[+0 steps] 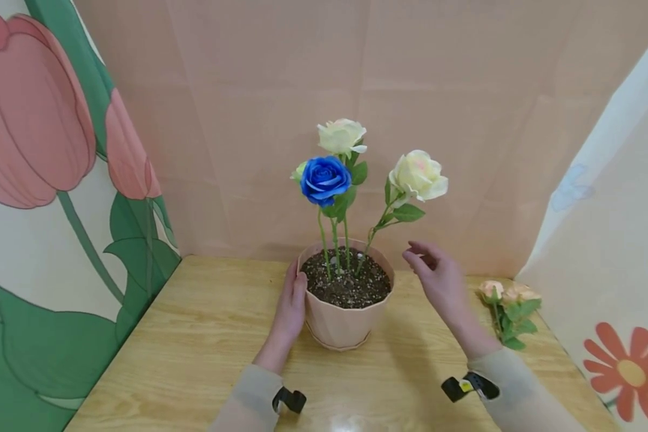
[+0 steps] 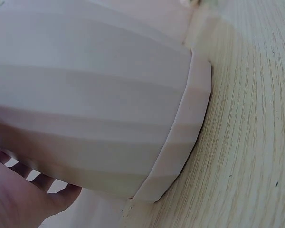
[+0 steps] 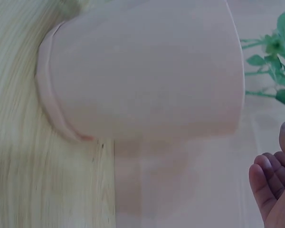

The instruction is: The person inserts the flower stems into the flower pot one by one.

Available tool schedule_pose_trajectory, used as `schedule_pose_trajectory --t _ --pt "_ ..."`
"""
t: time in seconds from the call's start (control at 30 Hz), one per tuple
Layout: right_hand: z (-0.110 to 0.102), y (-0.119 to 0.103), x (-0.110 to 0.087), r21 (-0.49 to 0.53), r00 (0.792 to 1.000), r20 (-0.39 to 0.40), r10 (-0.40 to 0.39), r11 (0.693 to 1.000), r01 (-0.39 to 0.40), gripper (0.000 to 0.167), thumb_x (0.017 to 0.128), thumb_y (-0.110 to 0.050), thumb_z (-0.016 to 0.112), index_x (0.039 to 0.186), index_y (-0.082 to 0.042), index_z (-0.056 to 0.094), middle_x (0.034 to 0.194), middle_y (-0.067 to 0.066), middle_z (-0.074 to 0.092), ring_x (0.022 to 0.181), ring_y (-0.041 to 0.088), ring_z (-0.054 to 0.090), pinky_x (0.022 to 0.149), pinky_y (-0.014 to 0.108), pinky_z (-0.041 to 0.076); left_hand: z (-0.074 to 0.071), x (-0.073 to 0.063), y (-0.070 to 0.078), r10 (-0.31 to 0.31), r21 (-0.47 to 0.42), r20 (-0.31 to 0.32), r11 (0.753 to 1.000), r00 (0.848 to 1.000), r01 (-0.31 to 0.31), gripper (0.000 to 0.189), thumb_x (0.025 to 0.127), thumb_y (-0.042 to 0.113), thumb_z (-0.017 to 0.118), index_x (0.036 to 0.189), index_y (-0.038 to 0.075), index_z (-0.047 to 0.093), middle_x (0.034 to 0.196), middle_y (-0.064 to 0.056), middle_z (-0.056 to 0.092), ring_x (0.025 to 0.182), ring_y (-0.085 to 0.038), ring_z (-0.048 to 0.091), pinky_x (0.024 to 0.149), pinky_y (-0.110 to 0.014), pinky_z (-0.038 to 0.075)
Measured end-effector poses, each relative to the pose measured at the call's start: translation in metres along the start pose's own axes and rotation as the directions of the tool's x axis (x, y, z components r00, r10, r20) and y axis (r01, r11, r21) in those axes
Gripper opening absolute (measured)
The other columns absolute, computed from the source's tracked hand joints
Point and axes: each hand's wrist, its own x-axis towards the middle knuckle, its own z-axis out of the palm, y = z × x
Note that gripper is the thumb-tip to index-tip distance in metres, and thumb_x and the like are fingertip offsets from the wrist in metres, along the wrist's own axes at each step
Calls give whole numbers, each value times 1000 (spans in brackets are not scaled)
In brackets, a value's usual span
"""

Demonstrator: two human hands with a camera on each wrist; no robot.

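A pale pink flower pot (image 1: 351,318) full of dark soil (image 1: 345,291) stands on its saucer. My left hand (image 1: 291,300) holds the pot's left side, thumb near the rim; the left wrist view shows the fingers (image 2: 33,178) against its wall. Stems rise from the soil: a blue rose (image 1: 326,181), a white rose (image 1: 342,137) behind it and another white rose (image 1: 419,175) leaning right. A further pale bloom (image 1: 299,172) is mostly hidden behind the blue one. My right hand (image 1: 440,279), empty with loosely bent fingers, hovers right of the pot, below the leaning rose.
Peach-coloured roses (image 1: 510,294) with green leaves lie at the right of the wooden table (image 1: 210,336). A pink cloth backdrop (image 1: 259,120) hangs behind. Panels with painted flowers flank the table on both sides.
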Motion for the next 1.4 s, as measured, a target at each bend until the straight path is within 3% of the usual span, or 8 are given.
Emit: schedule_pose_trajectory --t 0.17,0.3,0.5,0.97,1.23,1.4 --pt "-32 7 -13 -167 1000 21 6 986 -2 45 113 -36 68 145 -5 71 123 14 78 96 24 72 68 17 53 0 2 1 22 -1 -2 1000 1000 -22 59 122 34 31 176 10 26 179 -20 28 163 -43 26 131 -65 21" --pt "-53 21 -20 -244 1000 14 7 970 -3 47 113 -39 67 147 -8 70 123 13 78 94 11 70 67 17 52 0 4 -2 41 0 -1 999 999 -41 58 122 31 31 175 8 27 178 -21 30 163 -44 27 131 -66 21" --pt "-77 43 -28 -292 1000 -21 13 956 -18 46 111 -39 70 147 -9 72 123 14 78 87 -14 60 66 14 49 -1 4 -5 32 -12 -2 999 999 -32 59 122 36 30 176 12 26 179 -18 29 164 -41 26 132 -64 21" --pt "-124 88 -56 -417 994 -33 102 903 -106 48 111 -41 70 140 -4 74 124 18 75 82 -19 52 62 22 46 1 3 -4 31 -19 0 999 1000 -31 60 121 40 30 177 15 25 180 -15 28 164 -39 26 132 -63 20" --pt "-142 107 -73 -463 983 -5 186 870 -167 57 112 -48 66 143 -1 71 125 21 75 80 -12 56 54 31 47 1 3 -3 22 -18 -11 1000 1000 -23 62 121 41 32 176 15 26 179 -16 29 164 -39 26 132 -62 20" --pt "-147 120 -85 -488 972 30 235 852 -191 60 113 -50 62 143 1 69 125 27 74 83 15 70 50 33 47 0 2 -5 16 -12 -14 1000 1000 -16 62 121 43 33 176 16 26 179 -16 29 164 -39 26 132 -62 20"
